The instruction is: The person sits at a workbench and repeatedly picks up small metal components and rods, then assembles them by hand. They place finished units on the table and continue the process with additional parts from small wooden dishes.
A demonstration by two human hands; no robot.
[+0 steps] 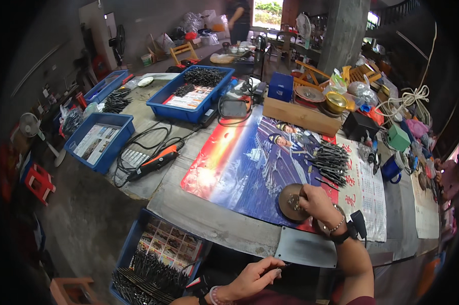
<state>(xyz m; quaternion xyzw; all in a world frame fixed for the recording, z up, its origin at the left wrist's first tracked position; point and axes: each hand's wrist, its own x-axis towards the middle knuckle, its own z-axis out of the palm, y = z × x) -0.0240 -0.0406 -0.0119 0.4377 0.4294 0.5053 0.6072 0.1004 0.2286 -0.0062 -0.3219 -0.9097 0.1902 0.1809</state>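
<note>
At the far left a red plastic stool (pixel 38 182) stands on the floor, and above it a blue crate (pixel 100 139) lined with printed paper sits on the table (pixel 209 218). Low down, another blue crate (pixel 156 259) lined with a sheet of small colour pictures holds a heap of thin dark metal rods (pixel 145 279). An orange and black power tool (pixel 156 162) lies on the table with its black cord looped beside it. Farther back, a large blue crate (pixel 189 96) carries a white and red printed sheet and a pile of dark pieces. The left hand (pixel 252 277), low in the view, is closed in a pinch on a thin dark rod (pixel 284 265) that points right, just in front of the table's near edge. A big glossy poster (pixel 245 168), red at its left and blue across the middle, covers the table's centre; a white calendar sheet (pixel 366 195) with red characters joins it on the right. The right hand (pixel 318 203), with a bead bracelet and a black watch at the wrist, presses its fingers onto a small round brown dish (pixel 290 202) resting on the poster's near edge; whether it grips it I cannot tell. A loose pile of dark rods (pixel 331 160) lies just behind. Beyond stand a small blue box (pixel 280 86), a long wooden box (pixel 300 116), a green box (pixel 398 137) and a blue mug (pixel 391 168).
</note>
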